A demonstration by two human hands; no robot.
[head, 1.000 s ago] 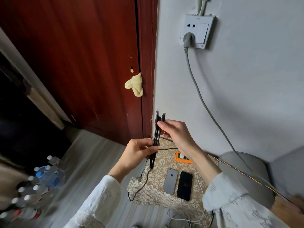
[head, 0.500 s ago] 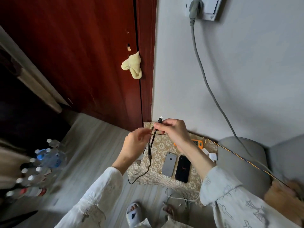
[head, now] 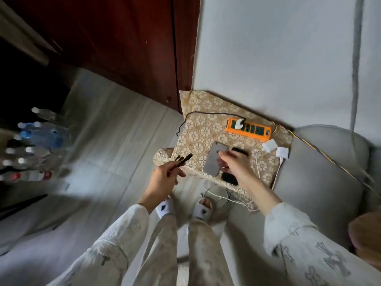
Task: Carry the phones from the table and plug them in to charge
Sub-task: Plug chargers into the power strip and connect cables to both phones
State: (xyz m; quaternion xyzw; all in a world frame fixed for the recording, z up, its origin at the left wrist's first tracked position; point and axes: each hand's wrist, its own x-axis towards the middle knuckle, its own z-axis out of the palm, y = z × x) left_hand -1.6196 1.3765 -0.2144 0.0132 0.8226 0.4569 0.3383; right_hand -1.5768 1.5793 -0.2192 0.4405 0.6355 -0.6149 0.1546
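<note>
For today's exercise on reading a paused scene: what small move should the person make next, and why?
Probably close the right hand on the grey phone and lift it toward the black cable ends in the left hand. The right hand's fingers are over that phone, which lies unplugged beside the black phone.

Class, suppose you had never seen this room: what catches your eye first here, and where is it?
Brightest is the orange power strip by the wall on the patterned cloth, a white charger in its left end. In front of it the right hand reaches over a grey phone and a black phone, while the left hand holds black cable ends.
</note>
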